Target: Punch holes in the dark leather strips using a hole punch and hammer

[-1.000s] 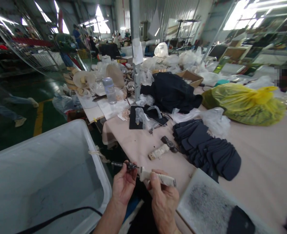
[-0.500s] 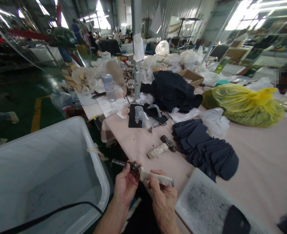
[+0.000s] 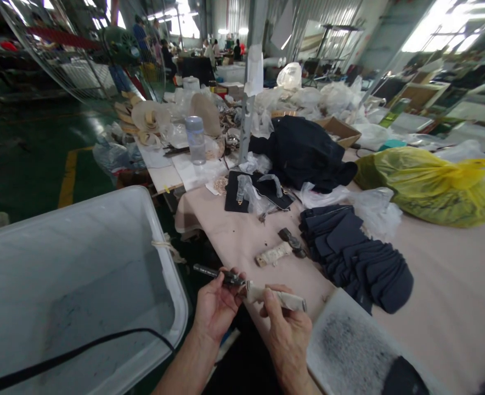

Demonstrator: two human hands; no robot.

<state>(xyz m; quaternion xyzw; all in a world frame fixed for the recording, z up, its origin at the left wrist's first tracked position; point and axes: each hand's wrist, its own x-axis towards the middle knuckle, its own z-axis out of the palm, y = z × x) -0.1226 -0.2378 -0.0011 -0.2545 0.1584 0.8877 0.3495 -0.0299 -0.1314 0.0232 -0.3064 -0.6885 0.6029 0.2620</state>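
Note:
My left hand (image 3: 213,307) is closed around a slim black pen-like tool (image 3: 206,270) with a dark, lumpy end. Between the fingers and thumb of my right hand (image 3: 287,332) is a cream-coloured tube-like handle (image 3: 292,301), seemingly wrapped. Its left end meets or nearly touches the dark end of the black tool; whether they are joined I cannot tell. Both hands are just off the table's near edge. Beyond them on the pink-beige table (image 3: 226,236) lies a hammer (image 3: 276,253) with a wrapped handle. To its right, dark fabric pieces (image 3: 355,255) overlap in a row.
A large white tub (image 3: 160,274) stands at my left, a black strap across it. At lower right is a speckled pale slab (image 3: 349,340) with a dark piece on it. Further back are a yellow bag (image 3: 423,184), black cloth (image 3: 304,153), a bottle (image 3: 195,141) and a metal post (image 3: 247,120).
The view has turned slightly left, so things sit further right. Both hands keep their holds; the black tool and the cream handle look slightly further apart.

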